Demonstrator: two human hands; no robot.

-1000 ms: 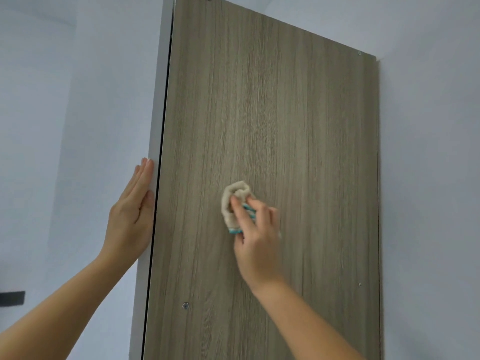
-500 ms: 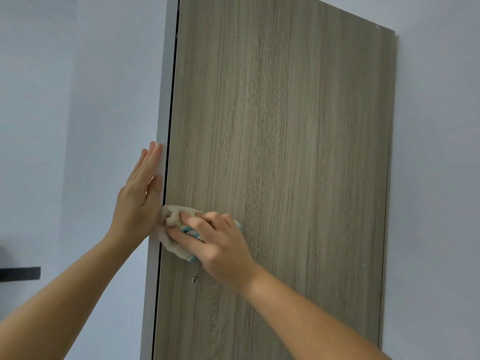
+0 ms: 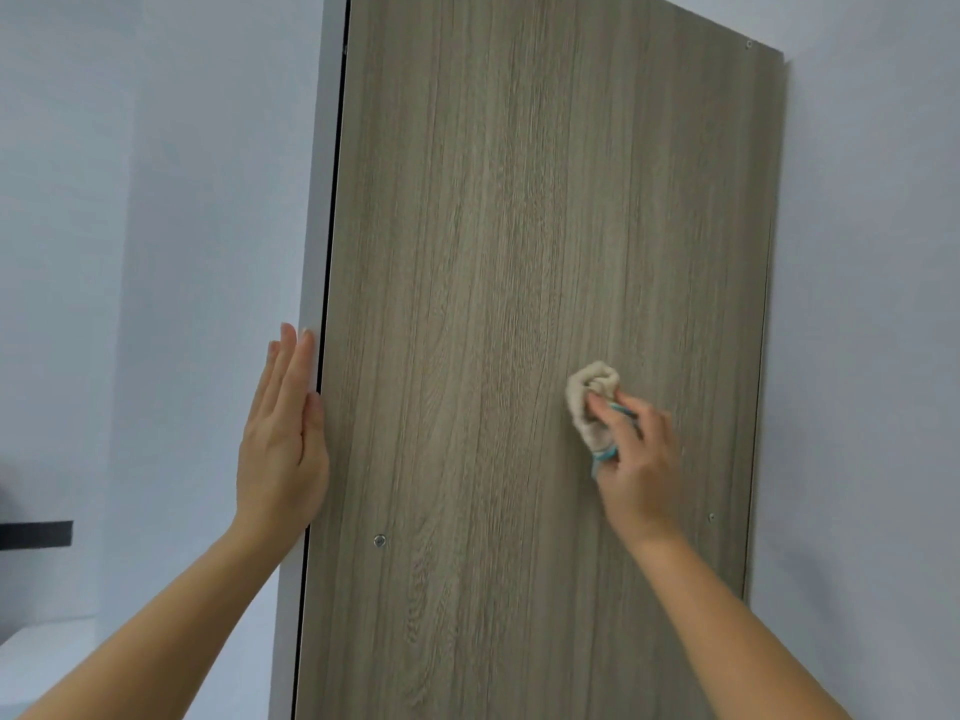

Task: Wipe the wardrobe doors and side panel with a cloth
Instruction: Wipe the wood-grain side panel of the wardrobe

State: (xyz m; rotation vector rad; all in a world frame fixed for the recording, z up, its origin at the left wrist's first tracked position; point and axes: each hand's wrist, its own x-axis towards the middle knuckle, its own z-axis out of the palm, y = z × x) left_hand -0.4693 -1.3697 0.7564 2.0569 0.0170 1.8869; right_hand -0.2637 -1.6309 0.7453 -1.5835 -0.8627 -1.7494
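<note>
The wood-grain side panel of the wardrobe fills the middle of the view. My right hand grips a bunched beige cloth with a teal edge and presses it against the panel's right half, at mid height. My left hand lies flat with straight fingers against the white door edge at the panel's left corner. The door fronts are hidden from this angle.
A pale wall meets the panel on the right. Another pale wall stands at the left, with a dark bar low on it. Small screws sit in the panel.
My right hand has swept the cloth from the panel's left edge across to its right half. My left hand stays flat on the door edge.
</note>
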